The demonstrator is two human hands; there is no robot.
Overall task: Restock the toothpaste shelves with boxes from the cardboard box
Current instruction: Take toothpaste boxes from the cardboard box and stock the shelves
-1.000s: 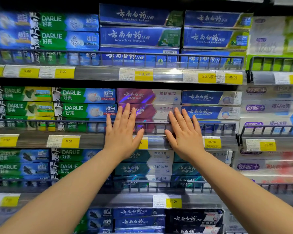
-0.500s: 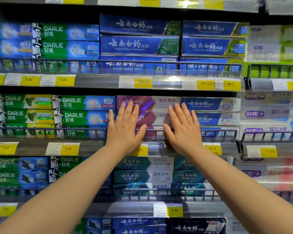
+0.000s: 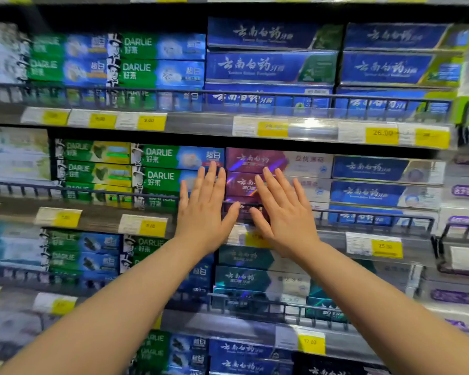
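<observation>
Left hand (image 3: 203,209) and right hand (image 3: 284,212) are lying flat, fingers straight, against the purple boxes (image 3: 255,159) stacked mid-shelf behind the rail (image 3: 363,213). They're probably light, stiff, crushable cartons, best gripped along the long edges.

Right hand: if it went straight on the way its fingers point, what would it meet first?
Most likely the purple toothpaste boxes: the right hand, fingers straight, points up and in toward their stacked fronts. Whether it touches them now is unclear from this one view.
</observation>
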